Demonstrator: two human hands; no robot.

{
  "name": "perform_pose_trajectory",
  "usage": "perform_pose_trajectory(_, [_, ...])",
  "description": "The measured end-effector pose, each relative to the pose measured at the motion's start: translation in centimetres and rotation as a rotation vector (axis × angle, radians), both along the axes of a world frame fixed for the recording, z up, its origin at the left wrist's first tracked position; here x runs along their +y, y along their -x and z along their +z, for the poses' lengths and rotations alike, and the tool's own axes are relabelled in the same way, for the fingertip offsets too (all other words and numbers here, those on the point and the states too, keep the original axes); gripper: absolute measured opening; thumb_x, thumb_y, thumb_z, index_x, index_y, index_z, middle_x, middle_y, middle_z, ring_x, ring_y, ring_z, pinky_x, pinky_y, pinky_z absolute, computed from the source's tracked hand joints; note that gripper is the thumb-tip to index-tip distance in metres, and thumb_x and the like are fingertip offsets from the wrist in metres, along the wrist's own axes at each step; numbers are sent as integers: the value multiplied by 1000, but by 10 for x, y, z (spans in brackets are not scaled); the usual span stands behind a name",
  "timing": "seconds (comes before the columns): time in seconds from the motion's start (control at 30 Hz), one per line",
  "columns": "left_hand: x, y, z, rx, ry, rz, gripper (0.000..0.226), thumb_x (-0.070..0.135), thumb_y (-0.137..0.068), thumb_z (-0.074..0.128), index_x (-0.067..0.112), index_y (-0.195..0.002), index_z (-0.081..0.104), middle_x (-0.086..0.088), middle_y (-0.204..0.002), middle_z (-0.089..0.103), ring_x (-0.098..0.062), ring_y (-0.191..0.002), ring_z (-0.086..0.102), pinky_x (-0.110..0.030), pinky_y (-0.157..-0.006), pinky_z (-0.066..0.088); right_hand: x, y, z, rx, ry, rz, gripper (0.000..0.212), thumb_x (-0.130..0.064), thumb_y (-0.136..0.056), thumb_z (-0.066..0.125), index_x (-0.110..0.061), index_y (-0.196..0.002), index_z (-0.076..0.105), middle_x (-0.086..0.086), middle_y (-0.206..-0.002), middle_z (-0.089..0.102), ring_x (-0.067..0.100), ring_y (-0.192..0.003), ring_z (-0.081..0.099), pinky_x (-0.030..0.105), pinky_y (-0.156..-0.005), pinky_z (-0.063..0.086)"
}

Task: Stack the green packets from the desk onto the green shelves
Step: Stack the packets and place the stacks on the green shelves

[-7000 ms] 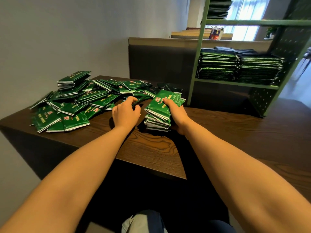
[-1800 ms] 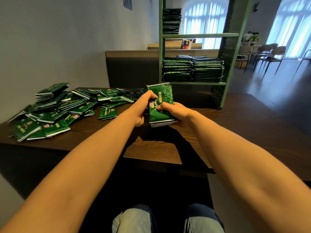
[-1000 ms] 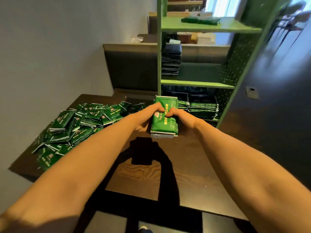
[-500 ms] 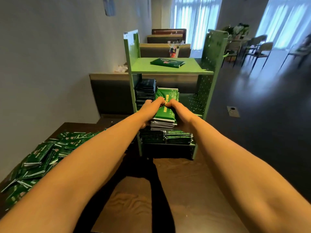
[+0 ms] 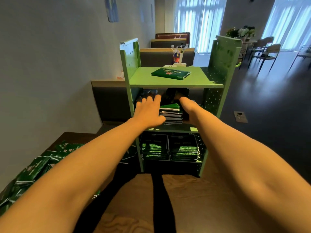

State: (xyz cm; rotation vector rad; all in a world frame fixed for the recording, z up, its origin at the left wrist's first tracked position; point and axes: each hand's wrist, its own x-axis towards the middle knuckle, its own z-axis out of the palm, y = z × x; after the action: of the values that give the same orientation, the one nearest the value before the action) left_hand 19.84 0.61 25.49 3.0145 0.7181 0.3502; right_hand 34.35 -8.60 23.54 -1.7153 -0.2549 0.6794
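Packets (image 5: 170, 107) sit stacked on the middle shelf (image 5: 178, 130); my left grip (image 5: 148, 111) lies spread open beside them, while I cannot tell the right grip (image 5: 187, 105).

Left hand (image 5: 148, 113) bare, right hand (image 5: 186, 105) bare, forearms bare.

In shadow beneath the top board of the shelf unit (image 5: 143, 79), the right hand (image 5: 187, 105) loses its fingertips; the left hand (image 5: 148, 112) hides part of the stack (image 5: 172, 113).
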Motion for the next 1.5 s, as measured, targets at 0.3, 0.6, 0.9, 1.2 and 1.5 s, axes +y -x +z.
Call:
perform_pose_trajectory(0.3, [32,-30,-11,348,-290,135,97,34,-90,65,20,-158,-3,-16,-164,5,-38,-149,10,-55,-120,12,30,-40,-13,94,74,40,86,-75,-79,69,-18,-142,52,17,-133,57,36,-118,56,42,-95,53])
perform_pose_trajectory(0.6, [48,-49,-17,275,-356,169,65,15,-98,47,12,-153,13,-20,-155,28,-42,-137,36,-51,-110,31,54,-70,-37,146,11,165,100,-79,-53,83,-26,-135,61,11,-136,62,36,-121,61,43,-94,56])
perform_pose_trajectory(0.9, [52,-53,-17,268,-382,163,68,16,-96,51,12,-153,14,-21,-155,29,-42,-136,37,-52,-110,30,55,-56,-18,-9,48,148,63,-54,-95,66,-11,-138,53,16,-131,57,36,-120,57,48,-101,54])
perform_pose_trajectory(1.2, [49,-62,-21,329,-310,105,107,53,-85,70,23,-156,-4,-13,-164,2,-40,-150,7,-60,-117,13,56,-44,-10,-89,67,219,50,-40,-111,41,-13,-153,40,15,-142,48,29,-122,46,39,-104,39])
perform_pose_trajectory(1.5, [52,-62,-22,263,-232,86,97,58,-87,63,21,-156,4,-13,-163,6,-38,-149,8,-57,-118,14,56,-31,-14,-31,-166,260,60,-51,-106,41,-18,-156,34,12,-167,28,34,-154,23,49,-127,13])
